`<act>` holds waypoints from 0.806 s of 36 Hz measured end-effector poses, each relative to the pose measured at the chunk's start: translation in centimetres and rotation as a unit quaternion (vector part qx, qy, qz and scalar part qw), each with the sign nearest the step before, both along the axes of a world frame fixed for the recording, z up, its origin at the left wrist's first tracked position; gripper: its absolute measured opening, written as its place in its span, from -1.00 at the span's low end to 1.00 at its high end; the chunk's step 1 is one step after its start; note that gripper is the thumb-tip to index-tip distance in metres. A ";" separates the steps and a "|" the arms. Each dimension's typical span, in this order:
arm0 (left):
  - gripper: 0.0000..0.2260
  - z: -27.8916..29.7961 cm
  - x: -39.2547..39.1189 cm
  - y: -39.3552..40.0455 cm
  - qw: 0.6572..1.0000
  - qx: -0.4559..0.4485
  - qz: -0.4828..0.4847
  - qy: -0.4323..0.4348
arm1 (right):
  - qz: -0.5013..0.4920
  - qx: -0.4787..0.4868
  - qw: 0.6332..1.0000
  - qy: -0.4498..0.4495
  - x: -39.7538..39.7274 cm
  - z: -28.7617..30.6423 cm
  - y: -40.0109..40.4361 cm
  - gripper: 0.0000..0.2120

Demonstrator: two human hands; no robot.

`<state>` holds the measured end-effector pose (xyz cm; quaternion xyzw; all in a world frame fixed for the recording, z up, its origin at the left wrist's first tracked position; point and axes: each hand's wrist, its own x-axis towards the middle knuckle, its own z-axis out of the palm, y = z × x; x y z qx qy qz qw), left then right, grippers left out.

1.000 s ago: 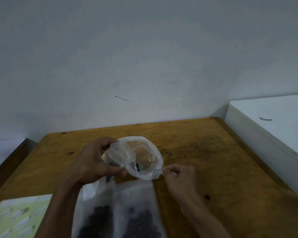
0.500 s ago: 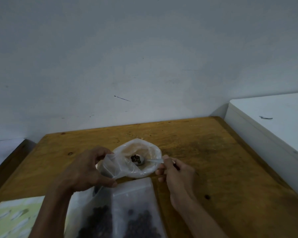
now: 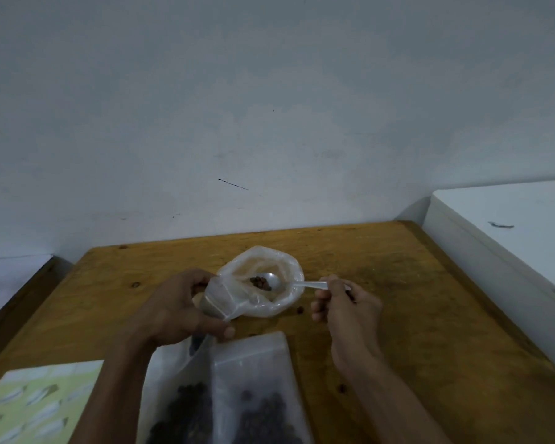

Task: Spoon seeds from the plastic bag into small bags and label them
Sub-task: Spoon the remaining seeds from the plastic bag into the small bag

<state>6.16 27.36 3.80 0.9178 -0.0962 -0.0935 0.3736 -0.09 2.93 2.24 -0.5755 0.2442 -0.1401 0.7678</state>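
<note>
Two small bags (image 3: 257, 389) show no legible labels.

Wooden table (image 3: 398, 283) bears two seed-filled bags (image 3: 257, 395), a stray seed (image 3: 299, 310), a printed sheet (image 3: 39, 408).

Dark brown seeds (image 3: 261, 282), clear bag (image 3: 289, 267), white spoon (image 3: 311, 285).

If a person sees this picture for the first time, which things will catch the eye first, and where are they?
First comes the clear plastic bag held open over the middle of the wooden table, with the left hand gripping its near side. Next is the white plastic spoon of dark seeds inside the bag's mouth, its handle pinched by the right hand. Two flat bags of dark seeds lie at the near edge.
</note>
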 end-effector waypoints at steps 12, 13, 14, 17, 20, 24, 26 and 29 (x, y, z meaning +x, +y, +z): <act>-0.21 0.7 0.3 -1.0 1.000 0.003 -0.016 -0.016 | -0.003 -0.145 0.989 0.020 0.9 -2.6 1.5 -0.73; -0.21 0.8 0.4 -1.1 1.000 0.001 -0.020 -0.024 | -0.002 -0.133 0.991 0.028 0.8 -2.7 1.7 -0.74; -0.21 0.9 0.6 -1.3 0.999 -0.004 -0.022 -0.032 | 0.002 -0.121 0.992 0.039 0.6 -2.7 1.9 -0.76; -0.22 1.2 1.0 -1.8 0.998 -0.009 -0.031 -0.055 | 0.014 -0.073 0.995 0.068 0.3 -2.5 2.3 -0.81; -0.19 1.6 1.5 -2.6 0.997 -0.005 -0.041 -0.066 | 0.020 -0.033 0.996 0.083 0.4 -2.3 2.4 -0.80; -0.17 1.6 1.8 -2.6 0.997 0.007 -0.042 -0.057 | 0.030 0.005 0.995 0.098 0.7 -2.2 2.1 -0.84; -0.14 1.4 1.7 -2.2 0.998 0.017 -0.040 -0.049 | 0.030 0.020 0.995 0.097 0.7 -2.1 1.9 -0.85; -0.08 1.2 1.5 -1.5 0.998 0.032 -0.035 -0.036 | 0.028 0.035 0.995 0.086 0.7 -1.8 1.6 -0.85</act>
